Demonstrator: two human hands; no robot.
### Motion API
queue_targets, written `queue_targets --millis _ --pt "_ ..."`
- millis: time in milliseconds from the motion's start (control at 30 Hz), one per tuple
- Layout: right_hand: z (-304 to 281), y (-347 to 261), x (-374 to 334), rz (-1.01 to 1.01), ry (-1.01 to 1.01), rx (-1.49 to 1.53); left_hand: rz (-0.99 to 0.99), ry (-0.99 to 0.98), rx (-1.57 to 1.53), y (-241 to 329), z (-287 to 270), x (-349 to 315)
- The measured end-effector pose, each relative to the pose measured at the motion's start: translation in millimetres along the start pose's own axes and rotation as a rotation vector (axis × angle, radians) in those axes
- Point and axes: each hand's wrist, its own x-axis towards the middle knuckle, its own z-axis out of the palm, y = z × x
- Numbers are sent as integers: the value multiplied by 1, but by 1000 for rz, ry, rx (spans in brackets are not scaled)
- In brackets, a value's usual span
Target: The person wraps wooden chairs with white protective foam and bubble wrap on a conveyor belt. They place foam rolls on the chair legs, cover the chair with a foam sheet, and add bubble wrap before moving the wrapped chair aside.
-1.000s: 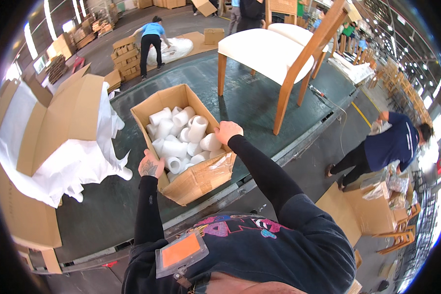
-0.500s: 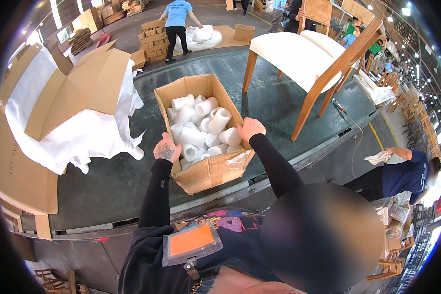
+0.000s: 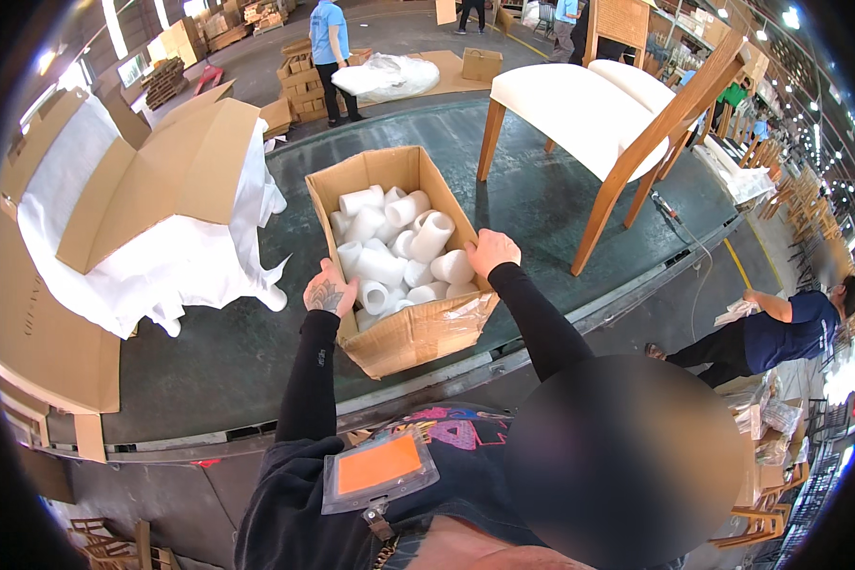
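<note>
An open cardboard box sits on the dark green work surface in front of me. Several short white foam tubes fill it in a loose heap. My left hand grips the box's left rim, its thumb over the edge. On the opposite side, my right hand is closed on the right rim. Both hands hold the box near its closer end, where clear tape covers the cardboard. Fingers on the outer walls are partly hidden.
A wooden chair with a white seat stands right of the box. At left lies a large opened carton with white wrapping sheet. A person in navy stands at right; another in light blue is beyond the surface.
My hands keep their hold on the box; the whole view has shifted slightly. The person in light blue has straightened up, and the navy-clad person has moved a little.
</note>
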Motion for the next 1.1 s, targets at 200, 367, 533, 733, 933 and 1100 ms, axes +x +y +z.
queue_targets --millis 200,367,533,733,933,1100 --pt "0 -2 -1 -7 13 6 35 42 -8 -7 6 2" --pt "2 2 0 32 12 21 78 79 -32 -7 8 2" --pt "-2 -2 -2 35 1 30 49 51 -7 -8 7 2" --pt "-5 0 -5 11 -3 61 68 66 -14 -12 9 4" --pt "-1 0 -3 25 32 86 73 53 -29 -8 8 3" --pt "0 0 -4 2 34 102 73 71 0 -16 10 5"
